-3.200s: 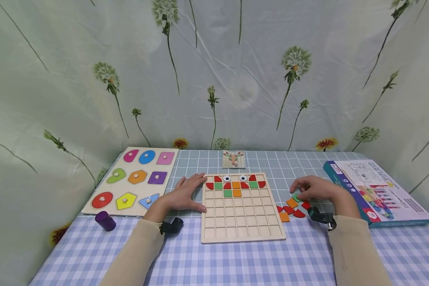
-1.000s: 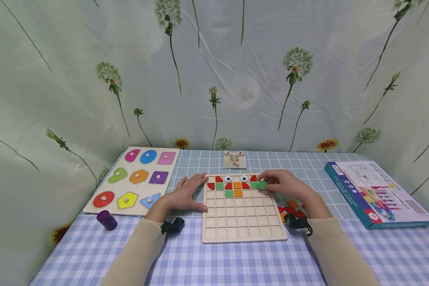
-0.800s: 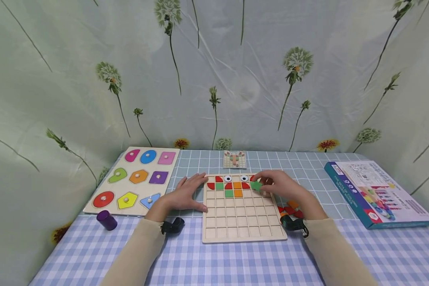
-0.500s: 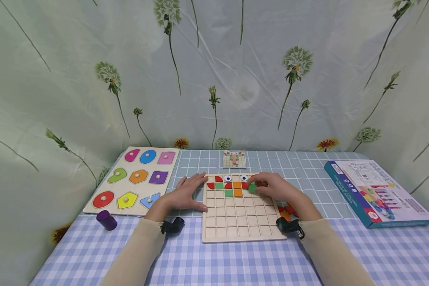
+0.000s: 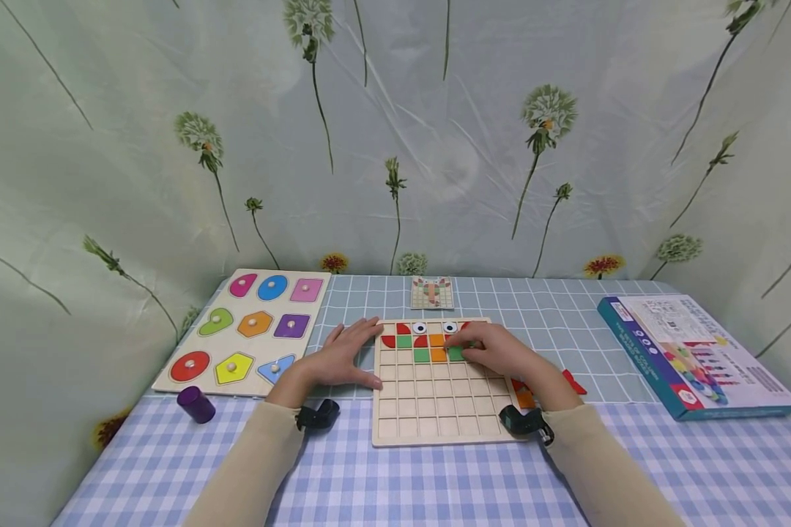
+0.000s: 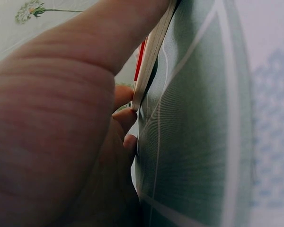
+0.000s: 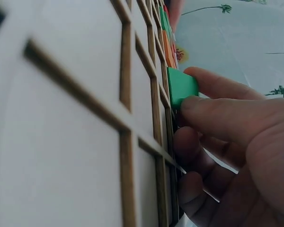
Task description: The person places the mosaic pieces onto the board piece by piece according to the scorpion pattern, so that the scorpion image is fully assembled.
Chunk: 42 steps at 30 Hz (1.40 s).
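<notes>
We look first at the green tile [image 7: 182,88], which is at the wooden grid board [image 5: 428,406], in the third row from the far edge, just to the right of an orange tile [image 5: 438,355]. The grip of our right hand [image 5: 492,348] is clamped on this tile between the fingers. In the right wrist view the tile is tilted to the board and does not lie flat. Whether one edge is already inside the cell, we cannot say for sure, because the view there is steep and narrow.

So we judge that the step in hand is the setting of this tile into its cell. The next move calls for aligning its sides with the wooden ribs, then letting it down and pressing it flat, without pushing the orange neighbour.

Our left hand [image 5: 343,359] has its fingers apart and touches the left edge of the board, which should help to keep it steady. Beyond the board we have a small pattern card [image 5: 431,294]. Beside the right edge, partly behind the forearm, loose red pieces [image 5: 574,382] wait on the counter [image 5: 369,483].
</notes>
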Tool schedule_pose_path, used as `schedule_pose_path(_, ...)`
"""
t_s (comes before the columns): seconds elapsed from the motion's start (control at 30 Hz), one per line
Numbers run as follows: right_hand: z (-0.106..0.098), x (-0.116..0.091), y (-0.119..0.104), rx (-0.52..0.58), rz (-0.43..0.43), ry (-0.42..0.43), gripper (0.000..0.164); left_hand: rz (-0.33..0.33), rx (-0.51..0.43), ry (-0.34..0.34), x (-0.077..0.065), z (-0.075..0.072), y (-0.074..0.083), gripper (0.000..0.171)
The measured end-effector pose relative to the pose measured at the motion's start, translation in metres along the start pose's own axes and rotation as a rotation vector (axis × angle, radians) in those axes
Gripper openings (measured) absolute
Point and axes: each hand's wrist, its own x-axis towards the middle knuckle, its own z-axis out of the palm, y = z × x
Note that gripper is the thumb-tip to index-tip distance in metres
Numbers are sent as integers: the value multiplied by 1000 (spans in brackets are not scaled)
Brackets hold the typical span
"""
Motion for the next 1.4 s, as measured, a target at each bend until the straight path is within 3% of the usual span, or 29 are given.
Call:
schedule_pose_path(0.4,2,1,-1,-54,2,24,29,1,-3,-5,1,0,1,106)
schedule_pose_path(0.67,3,1,1,-12,-5,39,19,10,-3,-1,1,0,0,106)
schedule_pose_path(0.97,3,0,0,-14,1,47,21,19,-8,3,1,0,-1,106)
schedule_pose_path(1.17,-1,-2,0,23,61,58,22,20,-2,5,1,0,-1,106)
schedule_pose_path(1.4,-17,-7,-1,85,138,-55,26,9,-18,1,0,0,-1,107)
